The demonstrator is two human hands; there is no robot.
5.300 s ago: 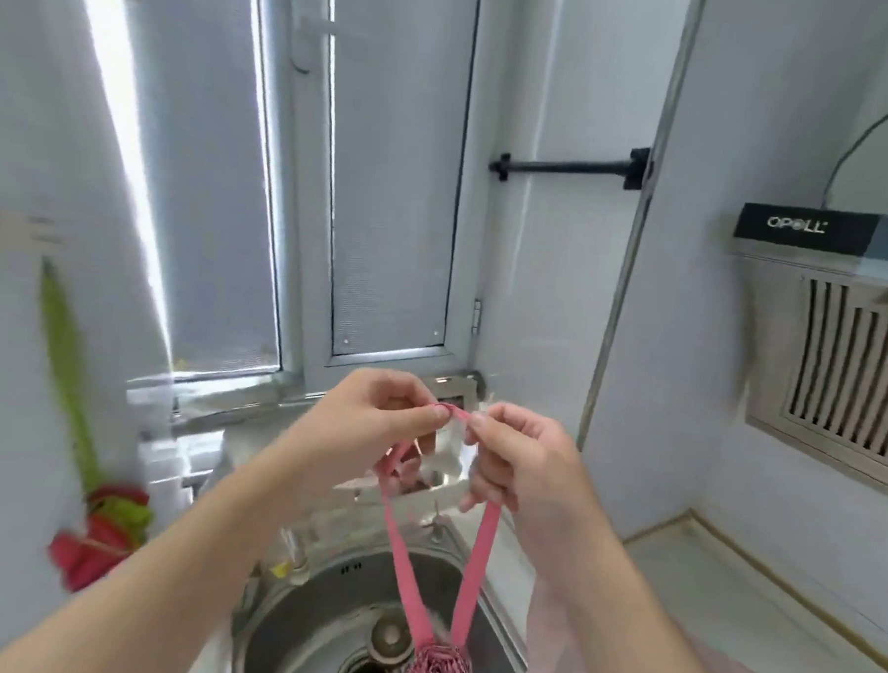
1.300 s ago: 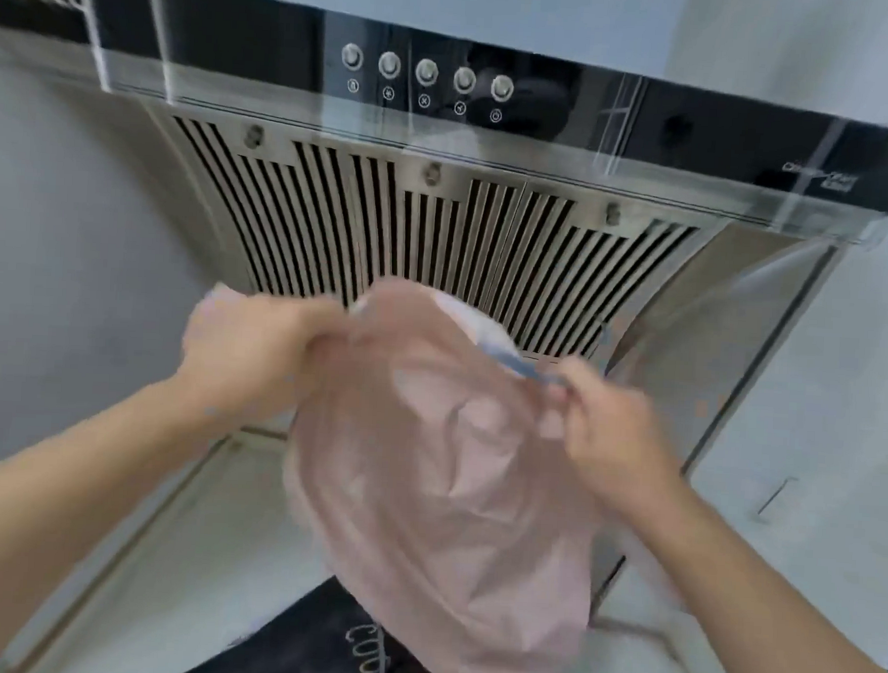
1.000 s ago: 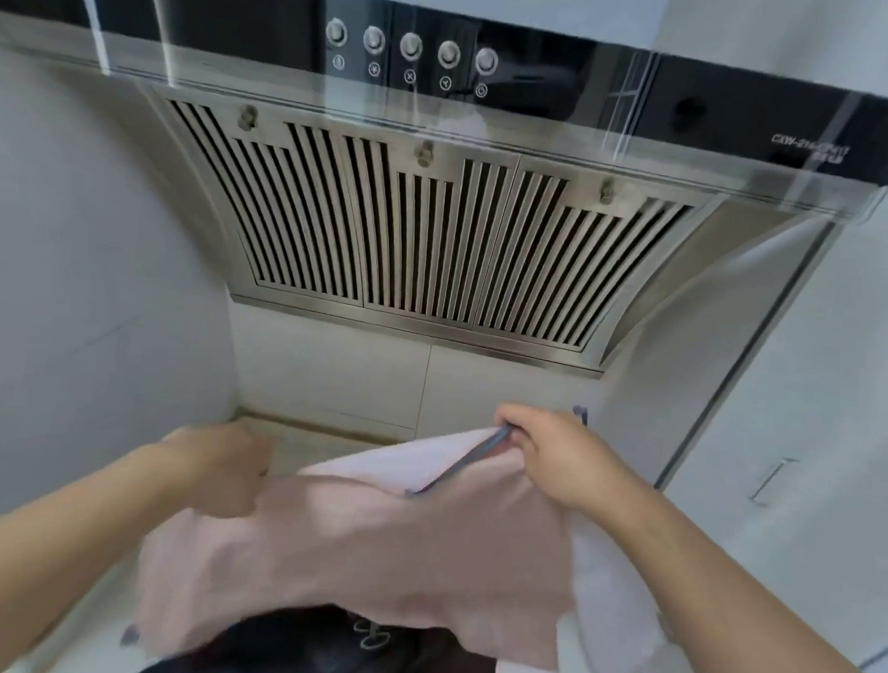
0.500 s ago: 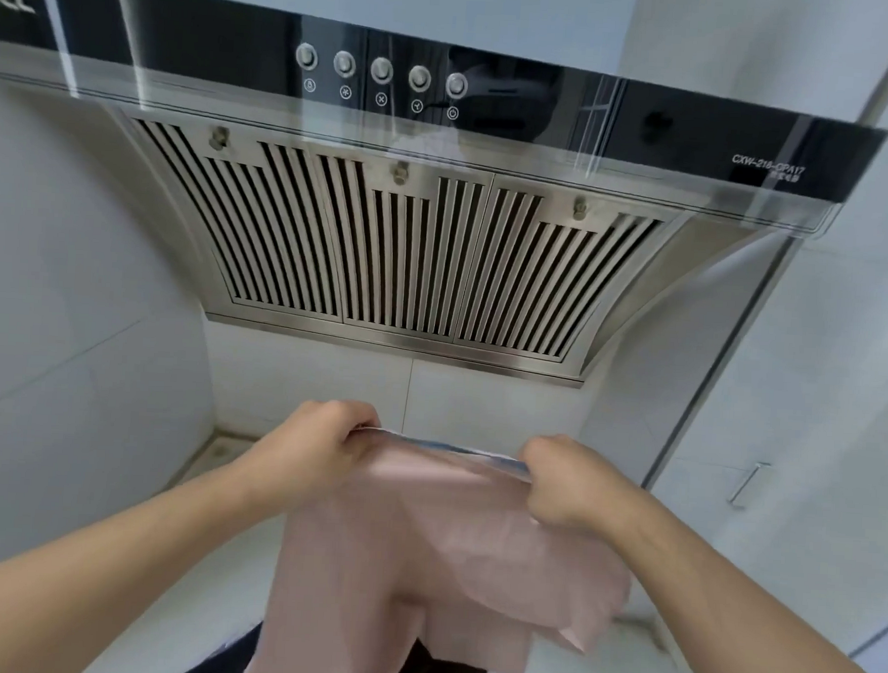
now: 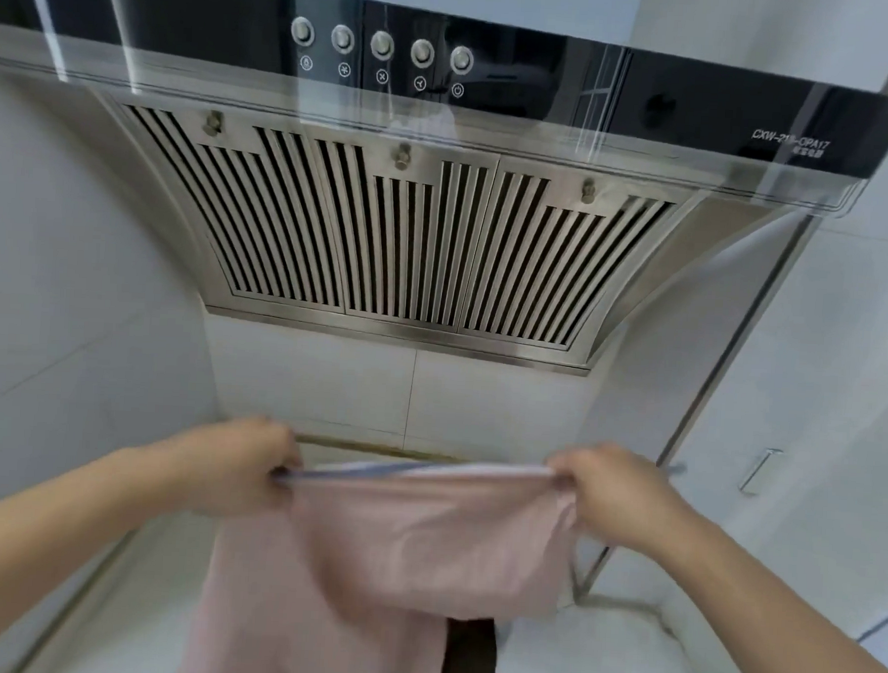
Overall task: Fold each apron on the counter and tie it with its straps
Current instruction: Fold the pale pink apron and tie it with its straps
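Both hands are up in front of the range hood (image 5: 412, 221), left hand (image 5: 239, 467) and right hand (image 5: 614, 492) each pinching an end of the pink apron (image 5: 421, 536) top edge (blue-trimmed), stretched taut, rest hanging down over the counter (image 5: 594, 663).

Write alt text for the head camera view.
Two hands, left hand and right hand, hold a pink apron stretched by its top edge, the cloth hanging down. Behind it is a steel range hood with five buttons, above a white counter.
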